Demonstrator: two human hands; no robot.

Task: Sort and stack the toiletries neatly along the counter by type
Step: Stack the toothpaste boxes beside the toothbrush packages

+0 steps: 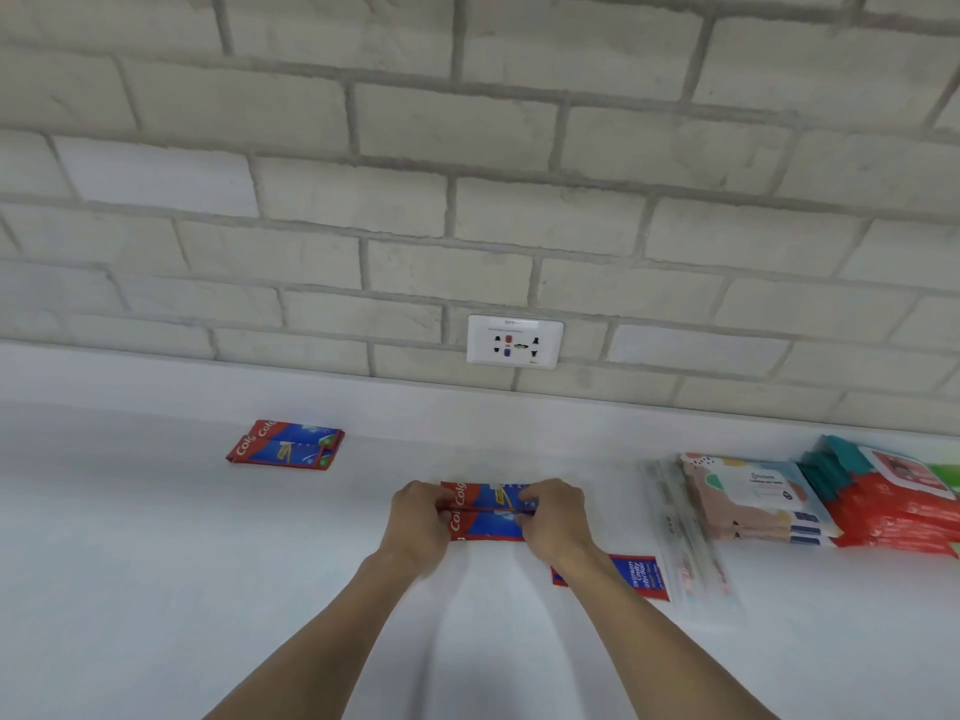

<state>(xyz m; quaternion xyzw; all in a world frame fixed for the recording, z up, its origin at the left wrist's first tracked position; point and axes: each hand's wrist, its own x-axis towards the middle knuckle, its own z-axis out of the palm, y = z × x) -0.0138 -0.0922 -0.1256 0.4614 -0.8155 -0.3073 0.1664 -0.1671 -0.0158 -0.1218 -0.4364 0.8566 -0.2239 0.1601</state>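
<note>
Two red and blue toothpaste boxes (488,511) lie side by side at the middle of the white counter (156,563). My left hand (418,522) grips their left ends and my right hand (553,517) grips their right ends. A pair of matching toothpaste boxes (285,445) rests further left near the wall. Another toothpaste box (631,575) lies partly hidden under my right forearm. Clear toothbrush packs (685,537) lie to its right. Beside them stand stacked pink wet wipe packs (753,504) and red wet wipe packs (898,501).
A grey brick wall (467,148) rises behind the counter, with a white power socket (514,341) just above the raised back ledge. A green pack (948,472) shows at the far right edge.
</note>
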